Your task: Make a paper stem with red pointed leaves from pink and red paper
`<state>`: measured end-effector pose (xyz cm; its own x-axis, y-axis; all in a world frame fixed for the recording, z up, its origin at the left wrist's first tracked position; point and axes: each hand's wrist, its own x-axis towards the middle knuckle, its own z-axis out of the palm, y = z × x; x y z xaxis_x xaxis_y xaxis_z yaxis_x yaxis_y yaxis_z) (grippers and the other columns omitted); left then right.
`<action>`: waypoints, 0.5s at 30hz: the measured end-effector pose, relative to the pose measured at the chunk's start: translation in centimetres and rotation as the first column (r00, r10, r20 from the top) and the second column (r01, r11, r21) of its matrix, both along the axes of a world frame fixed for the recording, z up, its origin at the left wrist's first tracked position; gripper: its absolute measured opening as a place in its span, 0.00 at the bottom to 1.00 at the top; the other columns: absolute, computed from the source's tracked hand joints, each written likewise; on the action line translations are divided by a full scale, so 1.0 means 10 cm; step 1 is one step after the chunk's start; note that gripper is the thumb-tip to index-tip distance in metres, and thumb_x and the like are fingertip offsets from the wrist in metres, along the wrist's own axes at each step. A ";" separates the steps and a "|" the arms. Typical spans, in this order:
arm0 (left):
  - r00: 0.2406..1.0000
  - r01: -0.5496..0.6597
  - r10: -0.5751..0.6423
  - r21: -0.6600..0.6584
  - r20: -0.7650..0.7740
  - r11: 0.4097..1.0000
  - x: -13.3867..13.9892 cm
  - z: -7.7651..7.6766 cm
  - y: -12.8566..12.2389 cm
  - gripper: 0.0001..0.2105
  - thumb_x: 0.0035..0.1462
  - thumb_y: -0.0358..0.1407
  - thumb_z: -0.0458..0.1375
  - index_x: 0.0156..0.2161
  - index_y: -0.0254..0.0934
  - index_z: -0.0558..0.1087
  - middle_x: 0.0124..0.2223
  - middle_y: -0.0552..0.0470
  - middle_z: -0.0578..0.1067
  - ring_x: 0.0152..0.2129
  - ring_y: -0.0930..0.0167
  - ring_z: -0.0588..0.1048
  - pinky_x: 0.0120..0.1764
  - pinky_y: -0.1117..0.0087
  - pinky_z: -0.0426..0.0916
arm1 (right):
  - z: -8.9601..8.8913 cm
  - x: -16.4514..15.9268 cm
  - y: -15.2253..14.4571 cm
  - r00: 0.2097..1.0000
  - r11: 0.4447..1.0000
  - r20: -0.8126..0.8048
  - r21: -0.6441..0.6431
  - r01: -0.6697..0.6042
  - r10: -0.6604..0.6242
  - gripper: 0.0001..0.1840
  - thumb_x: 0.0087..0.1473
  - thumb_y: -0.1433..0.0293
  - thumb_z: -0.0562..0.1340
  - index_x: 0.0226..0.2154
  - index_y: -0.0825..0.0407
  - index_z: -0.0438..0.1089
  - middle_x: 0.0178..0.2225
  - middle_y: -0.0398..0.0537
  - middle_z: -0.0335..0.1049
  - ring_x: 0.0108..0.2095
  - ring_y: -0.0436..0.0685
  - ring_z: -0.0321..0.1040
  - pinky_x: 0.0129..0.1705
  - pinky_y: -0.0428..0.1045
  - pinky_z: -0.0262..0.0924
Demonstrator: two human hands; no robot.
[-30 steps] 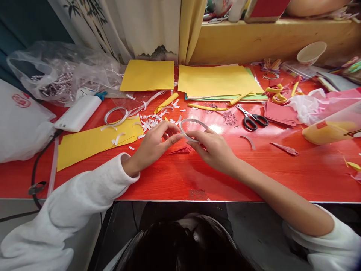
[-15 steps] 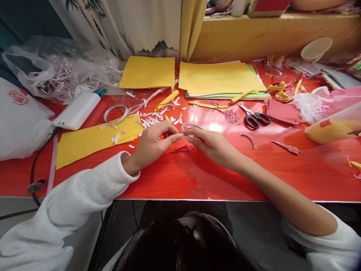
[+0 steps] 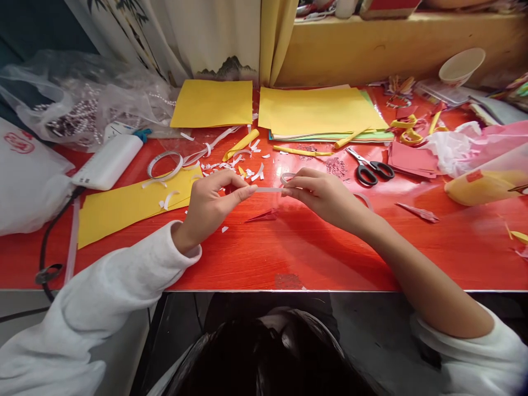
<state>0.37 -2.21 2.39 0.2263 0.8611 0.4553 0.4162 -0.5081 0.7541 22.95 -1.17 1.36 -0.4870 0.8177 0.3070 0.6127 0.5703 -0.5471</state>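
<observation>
A narrow white strip [image 3: 269,190], perhaps tape, is stretched level between my two hands above the red table. My left hand [image 3: 217,204] pinches its left end between thumb and fingertips. My right hand [image 3: 325,199] pinches the other end, and a curled loop of strip [image 3: 285,177] shows behind its fingertips. Just below the strip lies a small folded red paper piece [image 3: 262,216]. White scraps [image 3: 225,170] are scattered beyond my left hand. Yellow paper strips [image 3: 124,212] lie to its left, with a roll of tape [image 3: 165,166] at their far edge.
Yellow sheets [image 3: 212,103] and a paper stack [image 3: 322,113] lie at the back. Black-handled scissors [image 3: 371,169] and red paper squares [image 3: 412,159] are to the right. A white power strip [image 3: 109,162] and plastic bags [image 3: 28,176] stand at the left. Another folded red piece [image 3: 418,212] lies right.
My hands have moved apart, drawing the white strip out straight between them. The folded red piece below is now more exposed. A small white scrap now shows beside my left hand.
</observation>
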 end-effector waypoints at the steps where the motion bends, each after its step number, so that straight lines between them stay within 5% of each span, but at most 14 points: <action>1: 1.000 -0.004 0.003 -0.016 -0.022 1.000 0.00 0.00 0.00 0.11 0.52 0.39 0.60 0.24 0.35 0.69 0.23 0.56 0.71 0.22 0.76 0.68 0.28 0.73 0.64 | 0.02 0.00 -0.01 1.000 0.999 -0.003 -0.043 0.000 0.000 0.15 0.59 0.62 0.56 0.29 0.52 0.72 0.32 0.50 0.67 0.29 0.51 0.62 0.32 0.48 0.54; 6: 0.951 -0.006 0.037 0.100 -0.307 0.995 -0.05 -0.05 0.06 0.15 0.60 0.40 0.52 0.26 0.35 0.72 0.27 0.52 0.75 0.26 0.73 0.71 0.32 0.70 0.64 | 0.10 -0.02 -0.05 0.999 0.983 0.018 -0.178 0.035 -0.033 0.21 0.58 0.58 0.55 0.21 0.53 0.69 0.28 0.47 0.63 0.24 0.48 0.57 0.30 0.49 0.51; 11: 0.830 -0.104 0.286 0.371 -0.478 0.923 -0.15 -0.15 0.18 0.11 0.59 0.41 0.53 0.32 0.35 0.71 0.31 0.48 0.73 0.31 0.67 0.70 0.38 0.64 0.63 | 0.03 0.03 0.00 0.999 0.993 0.053 -0.119 0.007 -0.001 0.20 0.59 0.61 0.55 0.21 0.53 0.68 0.30 0.50 0.63 0.31 0.53 0.61 0.34 0.52 0.55; 13: 0.830 -0.010 0.209 0.361 -0.517 0.933 -0.16 -0.17 0.18 0.09 0.59 0.39 0.53 0.35 0.34 0.71 0.34 0.47 0.73 0.34 0.67 0.69 0.40 0.64 0.63 | 0.00 0.07 0.04 0.997 0.997 0.056 -0.065 0.052 -0.048 0.18 0.58 0.62 0.56 0.22 0.52 0.70 0.32 0.52 0.64 0.36 0.57 0.62 0.37 0.54 0.56; 15: 0.796 0.234 -0.031 0.260 -0.604 0.937 -0.13 -0.18 0.15 0.09 0.60 0.38 0.52 0.36 0.34 0.71 0.36 0.47 0.73 0.36 0.67 0.68 0.42 0.65 0.63 | 0.00 0.10 0.05 0.995 0.995 0.020 0.000 0.097 -0.097 0.15 0.56 0.61 0.59 0.23 0.50 0.73 0.36 0.53 0.64 0.41 0.60 0.62 0.40 0.57 0.57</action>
